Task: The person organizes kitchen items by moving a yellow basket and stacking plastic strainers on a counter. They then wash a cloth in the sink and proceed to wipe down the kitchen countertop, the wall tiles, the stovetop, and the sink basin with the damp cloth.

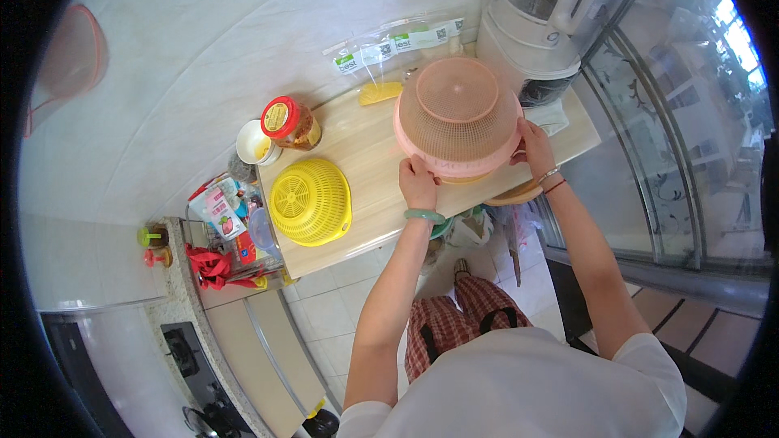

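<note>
- Fingers of the left hand (419, 187) and right hand (535, 150) clasp the upturned pink mesh basket (462, 105) by its rim, over the right part of the desk (369, 158)
- Looks like a lifting-or-placing step; next move calls for keeping it level
- Yellow colander (310, 201), mouth down, off left
- Behind, a red-lidded jar (300, 130), yellow label
- Farther back, clear bags (422, 39) with green-and-white printed strips
</note>
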The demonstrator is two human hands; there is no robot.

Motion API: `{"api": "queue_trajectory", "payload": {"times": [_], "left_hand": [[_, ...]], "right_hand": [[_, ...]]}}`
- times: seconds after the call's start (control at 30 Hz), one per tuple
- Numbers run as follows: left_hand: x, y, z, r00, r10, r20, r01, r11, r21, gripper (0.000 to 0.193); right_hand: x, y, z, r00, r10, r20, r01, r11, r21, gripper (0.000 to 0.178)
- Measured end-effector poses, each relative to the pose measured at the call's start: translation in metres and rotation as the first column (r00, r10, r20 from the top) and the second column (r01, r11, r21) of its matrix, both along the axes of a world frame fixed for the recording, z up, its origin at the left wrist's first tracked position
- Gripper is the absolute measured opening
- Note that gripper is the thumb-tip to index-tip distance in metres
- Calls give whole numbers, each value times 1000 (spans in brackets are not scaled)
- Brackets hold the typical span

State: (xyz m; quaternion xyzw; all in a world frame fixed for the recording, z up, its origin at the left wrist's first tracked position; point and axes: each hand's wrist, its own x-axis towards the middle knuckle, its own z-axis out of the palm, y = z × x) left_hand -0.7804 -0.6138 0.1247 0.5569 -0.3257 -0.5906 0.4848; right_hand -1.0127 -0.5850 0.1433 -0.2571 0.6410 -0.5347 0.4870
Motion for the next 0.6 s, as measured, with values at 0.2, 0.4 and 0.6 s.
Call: {"api": "queue_trajectory", "payload": {"times": [0.2,0.4,0.6], "left_hand": [[1,3,-21,998,-4,63,4,1000,-10,27],[3,1,-36,999,-10,39,10,1000,16,27],[2,2,-37,997,-24,73,22,1000,18,26]], "right_hand": [[3,5,-33,998,-67,-2,67,998,8,33],[0,2,-54,995,-87,46,85,996,34,33],[-1,2,-58,996,-78,52,76,996,40,36]]}}
